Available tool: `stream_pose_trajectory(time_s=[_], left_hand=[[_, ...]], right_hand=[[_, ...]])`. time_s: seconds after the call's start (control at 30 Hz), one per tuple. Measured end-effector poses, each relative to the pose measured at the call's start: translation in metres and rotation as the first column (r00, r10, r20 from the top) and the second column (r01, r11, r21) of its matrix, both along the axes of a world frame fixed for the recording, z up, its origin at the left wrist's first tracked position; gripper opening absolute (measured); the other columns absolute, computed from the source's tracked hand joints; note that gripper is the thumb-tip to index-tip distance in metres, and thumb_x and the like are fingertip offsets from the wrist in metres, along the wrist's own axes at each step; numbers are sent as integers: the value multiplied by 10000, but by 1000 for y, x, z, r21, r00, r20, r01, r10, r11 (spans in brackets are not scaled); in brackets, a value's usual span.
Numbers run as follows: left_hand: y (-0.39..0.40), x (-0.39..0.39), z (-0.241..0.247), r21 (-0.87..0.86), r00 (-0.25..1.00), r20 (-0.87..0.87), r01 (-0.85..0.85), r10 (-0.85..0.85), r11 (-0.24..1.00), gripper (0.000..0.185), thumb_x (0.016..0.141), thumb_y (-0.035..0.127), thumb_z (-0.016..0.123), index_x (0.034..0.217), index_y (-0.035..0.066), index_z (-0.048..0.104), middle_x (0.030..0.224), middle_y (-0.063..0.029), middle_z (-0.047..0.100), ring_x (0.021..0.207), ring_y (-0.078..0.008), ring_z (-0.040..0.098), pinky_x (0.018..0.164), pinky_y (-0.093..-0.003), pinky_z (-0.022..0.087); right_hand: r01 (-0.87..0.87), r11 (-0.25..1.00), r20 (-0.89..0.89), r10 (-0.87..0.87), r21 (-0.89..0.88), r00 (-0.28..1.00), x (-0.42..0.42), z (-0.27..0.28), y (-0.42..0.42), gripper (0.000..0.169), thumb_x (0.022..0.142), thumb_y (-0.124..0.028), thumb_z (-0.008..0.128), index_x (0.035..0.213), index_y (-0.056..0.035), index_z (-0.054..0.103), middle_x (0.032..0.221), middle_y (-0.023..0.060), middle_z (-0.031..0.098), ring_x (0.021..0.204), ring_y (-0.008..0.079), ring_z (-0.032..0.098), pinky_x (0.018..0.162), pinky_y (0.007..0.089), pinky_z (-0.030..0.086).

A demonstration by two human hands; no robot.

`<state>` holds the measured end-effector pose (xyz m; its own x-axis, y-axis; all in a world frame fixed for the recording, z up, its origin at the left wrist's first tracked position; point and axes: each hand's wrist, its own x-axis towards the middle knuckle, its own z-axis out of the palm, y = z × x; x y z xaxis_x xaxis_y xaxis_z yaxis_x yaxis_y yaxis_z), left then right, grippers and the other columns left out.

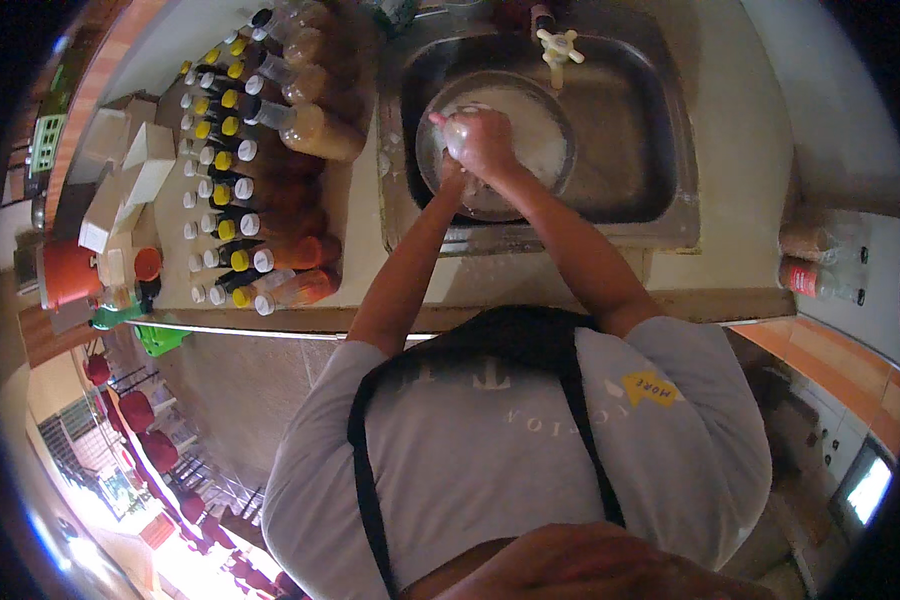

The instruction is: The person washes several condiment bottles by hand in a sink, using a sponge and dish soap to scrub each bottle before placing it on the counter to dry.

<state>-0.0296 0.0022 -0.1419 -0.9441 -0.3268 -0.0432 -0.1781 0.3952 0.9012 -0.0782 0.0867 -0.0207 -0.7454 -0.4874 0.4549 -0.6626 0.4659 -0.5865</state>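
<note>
A round metal basin (551, 112) with whitish, cloudy contents stands in the left part of a stainless steel sink (630, 142). Over the basin's left side, my right hand (480, 139) is closed, wet and whitish on its back, and pressed against my left hand (452, 166). Most of my left hand is hidden beneath the right one. Whether something small is held between them cannot be seen. A tap with a pale cross handle (560, 46) juts over the sink's far edge, to the right of my hands.
Rows of filled bottles with white and yellow caps (229, 193) crowd the counter at left, beside larger bottles of tan liquid (319, 131). Open cardboard boxes (150, 154) and a red container (69, 274) are farther left. Glass bottles (825, 279) lie at right.
</note>
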Motion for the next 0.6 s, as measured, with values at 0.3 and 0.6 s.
stream_pose_trajectory(time_s=[0.3,0.6], left_hand=[[18,-6,55,139,980,178,60,-85,988,856,474,297,836,1218,84,471,1072,-69,609,1018,-238,563,900,-345,442],[-16,-6,-45,-5,995,-49,-86,86,996,542,734,234,678,1195,39,469,1131,-120,573,1042,-246,544,921,-341,419]], right_hand=[[170,767,759,526,-618,384,-56,-42,7,498,871,-492,528,789,-13,638,700,129,613,699,259,604,682,377,478],[81,927,438,95,-367,894,3,-84,-5,504,739,-347,731,1066,-10,547,924,148,609,917,281,597,763,369,475]])
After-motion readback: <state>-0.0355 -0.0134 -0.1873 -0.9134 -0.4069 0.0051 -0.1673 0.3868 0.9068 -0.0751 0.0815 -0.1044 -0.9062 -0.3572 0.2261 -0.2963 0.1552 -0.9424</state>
